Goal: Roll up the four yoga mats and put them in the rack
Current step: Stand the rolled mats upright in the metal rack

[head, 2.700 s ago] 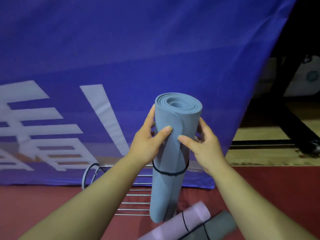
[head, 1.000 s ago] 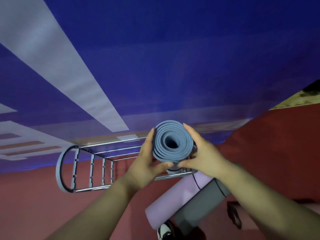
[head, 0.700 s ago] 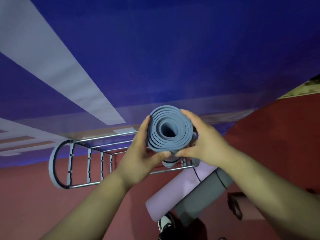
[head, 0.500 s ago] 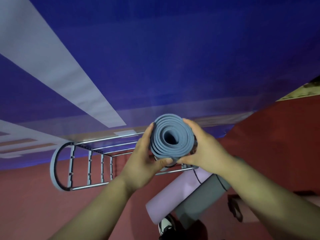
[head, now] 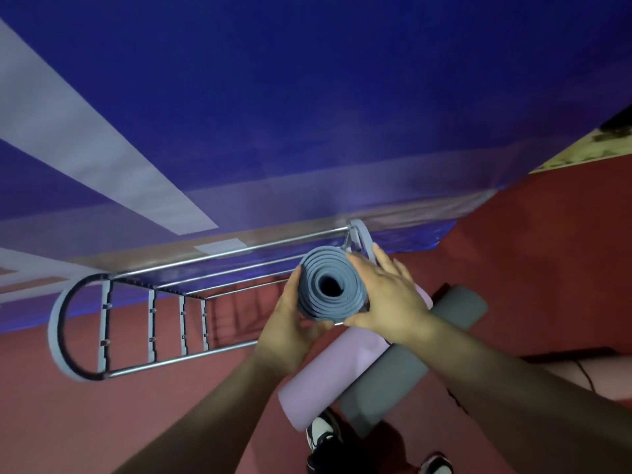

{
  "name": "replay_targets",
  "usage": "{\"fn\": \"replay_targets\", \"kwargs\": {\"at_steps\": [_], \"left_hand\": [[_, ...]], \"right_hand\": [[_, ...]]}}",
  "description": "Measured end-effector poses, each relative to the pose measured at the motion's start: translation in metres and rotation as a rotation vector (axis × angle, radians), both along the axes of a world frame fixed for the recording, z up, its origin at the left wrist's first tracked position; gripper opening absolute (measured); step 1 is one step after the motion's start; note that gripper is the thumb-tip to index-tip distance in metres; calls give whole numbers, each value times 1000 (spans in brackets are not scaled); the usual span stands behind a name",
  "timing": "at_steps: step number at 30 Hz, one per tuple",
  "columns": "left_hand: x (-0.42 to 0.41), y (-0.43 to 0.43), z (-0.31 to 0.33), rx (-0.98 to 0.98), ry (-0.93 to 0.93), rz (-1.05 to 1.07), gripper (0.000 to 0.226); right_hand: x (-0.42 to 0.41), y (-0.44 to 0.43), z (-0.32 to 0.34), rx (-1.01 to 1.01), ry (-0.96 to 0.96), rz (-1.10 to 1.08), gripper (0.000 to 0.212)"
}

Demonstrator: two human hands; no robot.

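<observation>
Both hands, left hand [head: 290,328] and right hand [head: 390,299], clasped upright blue mat [head: 330,285] over rack [head: 164,302] | risk: snagged on rail at 12 o'clock, tipped onto lilac mat [head: 328,374].

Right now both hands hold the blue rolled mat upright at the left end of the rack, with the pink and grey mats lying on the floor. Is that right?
Not quite. The head view shows both the left hand and right hand holding the blue rolled mat upright at the right end of the rack, not the left. The pink mat and grey mat do lie on the floor.

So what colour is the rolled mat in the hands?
Blue-grey mat, best seen in the head view.
</observation>
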State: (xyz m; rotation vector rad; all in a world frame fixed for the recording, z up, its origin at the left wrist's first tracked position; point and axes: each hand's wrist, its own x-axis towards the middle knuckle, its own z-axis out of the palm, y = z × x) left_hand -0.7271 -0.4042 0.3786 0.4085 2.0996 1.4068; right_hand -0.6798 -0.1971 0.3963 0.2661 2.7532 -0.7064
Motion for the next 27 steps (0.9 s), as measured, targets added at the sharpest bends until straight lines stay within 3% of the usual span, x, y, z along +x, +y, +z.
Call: {"fn": "replay_targets", "kwargs": {"at_steps": [3, 10, 19, 27], "left_hand": [[-7, 5, -5, -30, 13, -14, 93], [-10, 9, -14, -229, 129, -48, 96], [37, 55, 18, -332, 505, -93, 78], [112, 169, -21, -283, 366, -255, 87]], "right_hand": [[-3, 7, -10, 61, -28, 64, 116], [6, 20, -21, -12, 20, 74, 114], [79, 76, -33, -213, 170, -238, 102], [193, 172, -72, -257, 68, -491, 99]]}}
